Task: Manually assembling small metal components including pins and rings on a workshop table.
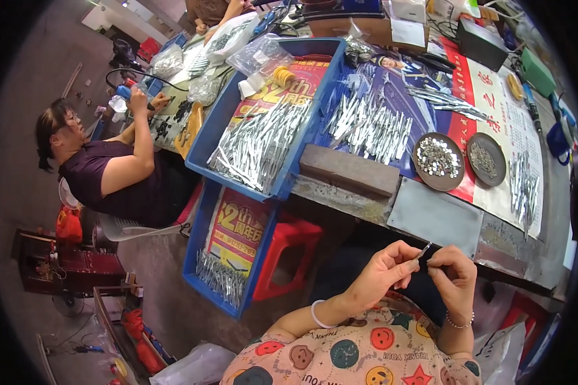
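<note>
Near the bench's front edge, my left hand (392,266) pinches a slim metal piece (425,249) that points up and away from me. Just right of it, my right hand (455,276) is closed, thumb against fingertips, close to the piece's lower end. Whatever those right fingertips hold is too small to make out. Beyond my hands lies a flat grey metal plate (435,215). Behind the plate stand a round brown dish of small shiny discs (438,162) and a second dish of tiny metal parts (487,159).
A blue tray (199,160) of slim metal pieces stands left, with a lower blue tray (196,282) beside a red stool (289,256). More metal pieces (372,125) lie behind a dark block (348,170). A co-worker (103,160) sits at far left, handling a blue tool.
</note>
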`<state>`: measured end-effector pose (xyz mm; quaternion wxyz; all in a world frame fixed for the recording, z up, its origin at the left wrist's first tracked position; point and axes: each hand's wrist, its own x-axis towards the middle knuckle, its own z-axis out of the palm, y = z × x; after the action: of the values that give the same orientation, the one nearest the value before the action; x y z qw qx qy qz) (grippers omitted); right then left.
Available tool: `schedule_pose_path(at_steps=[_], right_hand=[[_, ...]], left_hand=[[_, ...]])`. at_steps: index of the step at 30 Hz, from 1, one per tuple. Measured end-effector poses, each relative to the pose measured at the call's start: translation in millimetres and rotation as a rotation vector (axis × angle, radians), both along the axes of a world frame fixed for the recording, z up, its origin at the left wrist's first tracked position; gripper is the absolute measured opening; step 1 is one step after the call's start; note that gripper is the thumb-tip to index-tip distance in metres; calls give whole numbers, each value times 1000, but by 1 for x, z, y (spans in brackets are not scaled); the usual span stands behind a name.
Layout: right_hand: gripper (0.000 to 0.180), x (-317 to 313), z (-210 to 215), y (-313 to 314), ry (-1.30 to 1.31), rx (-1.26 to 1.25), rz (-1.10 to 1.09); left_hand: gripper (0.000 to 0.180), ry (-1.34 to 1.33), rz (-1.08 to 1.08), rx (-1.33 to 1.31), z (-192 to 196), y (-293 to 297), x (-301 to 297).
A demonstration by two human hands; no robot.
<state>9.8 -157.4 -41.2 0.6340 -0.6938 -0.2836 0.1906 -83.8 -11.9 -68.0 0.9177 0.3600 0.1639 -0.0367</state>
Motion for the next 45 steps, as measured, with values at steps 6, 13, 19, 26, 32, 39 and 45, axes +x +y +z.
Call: schedule_pose_path(at_steps=[6,13,19,26,32,39,45], right_hand=[[11,-4,-4,-2,270,16,-85],[14,6,-7,8,-80,30,48],[14,-1,-7,18,-174,14,59],[14,-11,-16,23,-174,0,-69],[18,-18,-20,25,-83,95,-114],[13,-25,-9,28,-278,33,-129],[14,-27,-6,32,-344,4,-123]], left_hand=[[13,15,71,117,3,-4,2],[19,-59,154,37,-3,0,3],[22,-21,109,113,0,-4,-1],[26,-80,77,200,-5,-5,-6],[24,-169,81,182,-6,-6,-7],[26,-224,82,179,2,-5,-9],[27,-252,84,126,-5,-4,-11]])
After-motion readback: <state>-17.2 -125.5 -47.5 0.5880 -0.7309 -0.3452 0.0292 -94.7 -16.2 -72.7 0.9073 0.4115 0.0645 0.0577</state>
